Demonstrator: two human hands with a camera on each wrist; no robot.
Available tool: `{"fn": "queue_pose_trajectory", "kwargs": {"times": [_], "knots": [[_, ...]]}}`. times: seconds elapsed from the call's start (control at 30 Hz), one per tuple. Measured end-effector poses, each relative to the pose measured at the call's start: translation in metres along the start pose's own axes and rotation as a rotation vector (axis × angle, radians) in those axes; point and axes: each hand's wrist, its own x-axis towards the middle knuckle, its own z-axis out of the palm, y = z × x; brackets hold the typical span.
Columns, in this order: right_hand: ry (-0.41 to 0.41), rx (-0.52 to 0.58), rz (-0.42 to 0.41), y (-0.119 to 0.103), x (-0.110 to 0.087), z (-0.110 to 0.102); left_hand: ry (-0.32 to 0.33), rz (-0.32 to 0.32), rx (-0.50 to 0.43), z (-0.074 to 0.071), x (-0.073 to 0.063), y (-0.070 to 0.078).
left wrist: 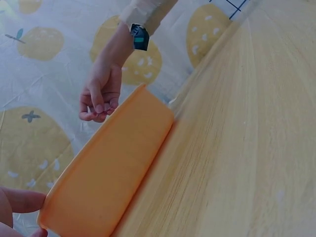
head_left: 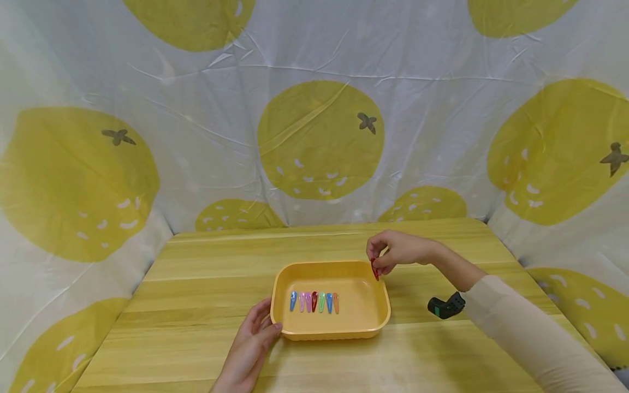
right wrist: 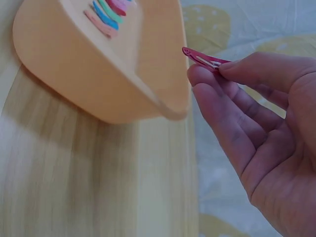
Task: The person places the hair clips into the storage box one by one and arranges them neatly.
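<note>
A yellow-orange plastic tray (head_left: 351, 331) rests on the table. My left hand (head_left: 249, 345) grips its near left corner, thumb at the rim. Between thumb and fingertips, my right hand (head_left: 395, 251) pinches a red snap hair clip (right wrist: 201, 57) just above the tray's far right corner. Inside the tray, several hair clips lie side by side in a row left of the middle: a blue clip (head_left: 293, 301) at the left end, then pink ones, a red clip (head_left: 314, 301), a green clip (head_left: 321, 302), another blue clip (head_left: 330, 303) and an orange clip (head_left: 336, 303).
The wood-grain table (head_left: 206, 273) extends around the tray. A black device with a green mark (head_left: 446, 306) appears beside the right forearm. Behind and at the sides hangs a white cloth (head_left: 206, 131) printed with yellow fruit.
</note>
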Motion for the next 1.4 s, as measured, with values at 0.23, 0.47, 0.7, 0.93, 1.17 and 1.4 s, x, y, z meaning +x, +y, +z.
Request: {"fn": "queue_pose_trajectory", "kwargs": {"times": [0.23, 0.47, 0.7, 0.93, 1.17, 1.4], "knots": [[-0.030, -0.012, -0.009, -0.005, 0.013, 0.013, 0.008, -0.002, 0.000, 0.000, 0.001, 0.000], [-0.065, 0.021, 0.010, -0.009, 0.025, 0.021, 0.005, -0.003, 0.002, -0.001, 0.000, 0.001], [-0.132, -0.019, 0.019, -0.013, 0.037, 0.026, 0.002, -0.001, 0.002, -0.002, 0.000, 0.001], [-0.158, -0.079, 0.092, -0.013, 0.046, 0.034, 0.003, -0.008, 0.002, -0.002, 0.001, 0.001], [-0.205, -0.097, 0.137, -0.014, 0.056, 0.043, 0.000, -0.010, 0.006, -0.002, 0.001, 0.001], [-0.278, -0.109, 0.148, -0.015, 0.068, 0.050, 0.001, -0.004, 0.006, -0.001, 0.001, 0.000]]}}
